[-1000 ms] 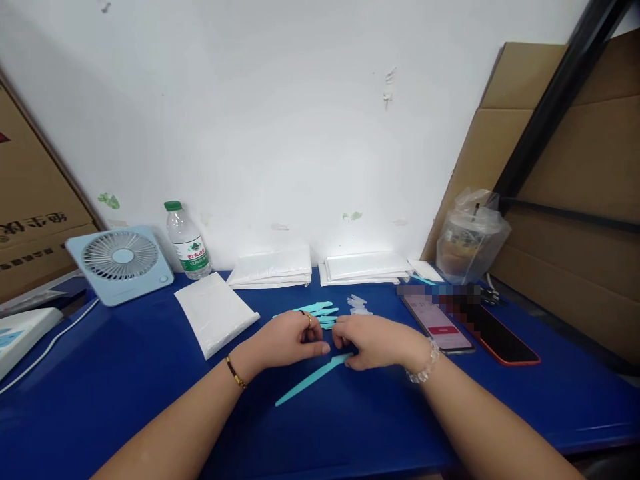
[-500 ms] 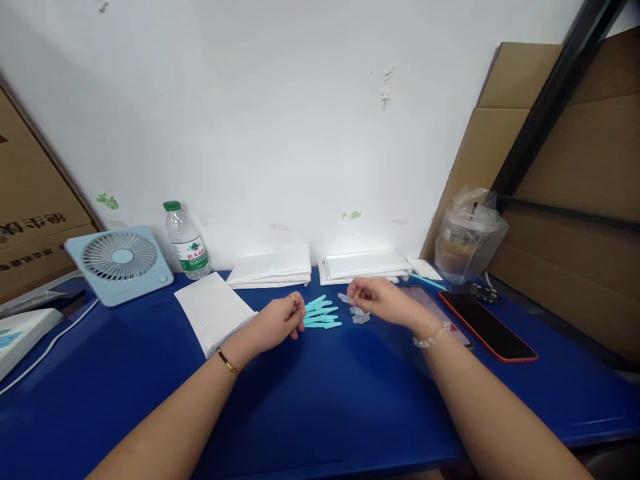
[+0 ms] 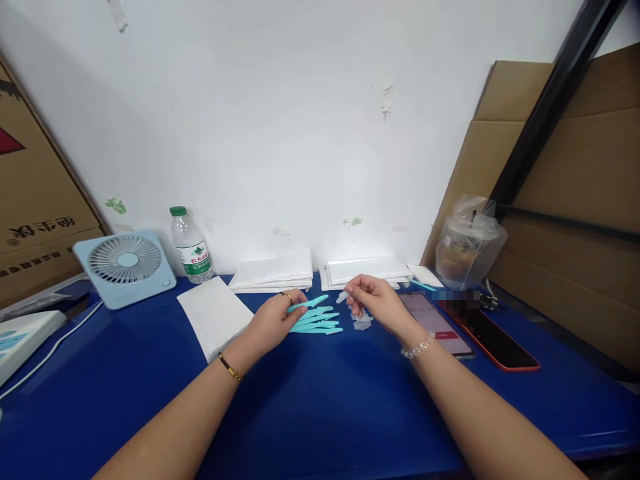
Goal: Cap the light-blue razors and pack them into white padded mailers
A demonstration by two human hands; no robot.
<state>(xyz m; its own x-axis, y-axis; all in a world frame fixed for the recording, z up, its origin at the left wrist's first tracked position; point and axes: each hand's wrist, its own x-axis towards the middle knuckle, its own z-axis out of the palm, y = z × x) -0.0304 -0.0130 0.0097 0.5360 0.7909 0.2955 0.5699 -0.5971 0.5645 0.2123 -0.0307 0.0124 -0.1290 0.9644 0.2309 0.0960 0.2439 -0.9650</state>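
Note:
My left hand [image 3: 273, 319] pinches one teal plastic stick [image 3: 309, 303] and holds it just above a small pile of several teal sticks [image 3: 316, 322] on the blue table [image 3: 320, 407]. My right hand [image 3: 375, 300] pinches a small clear cap [image 3: 343, 297] a little above a heap of clear caps [image 3: 361, 323]. The stick's tip and the cap point towards each other, a short gap apart.
A white pouch [image 3: 214, 315] lies left of my left hand. Two stacks of white pouches [image 3: 320, 269] sit against the wall. A fan [image 3: 126, 265] and a water bottle [image 3: 192, 247] stand at the left. Two phones [image 3: 463, 322] and a bagged drink cup [image 3: 469, 243] are on the right.
The long teal piece near the table's front is gone. Both hands moved back to the piles. My left hand lifted one teal stick and my right hand picked up a clear cap.

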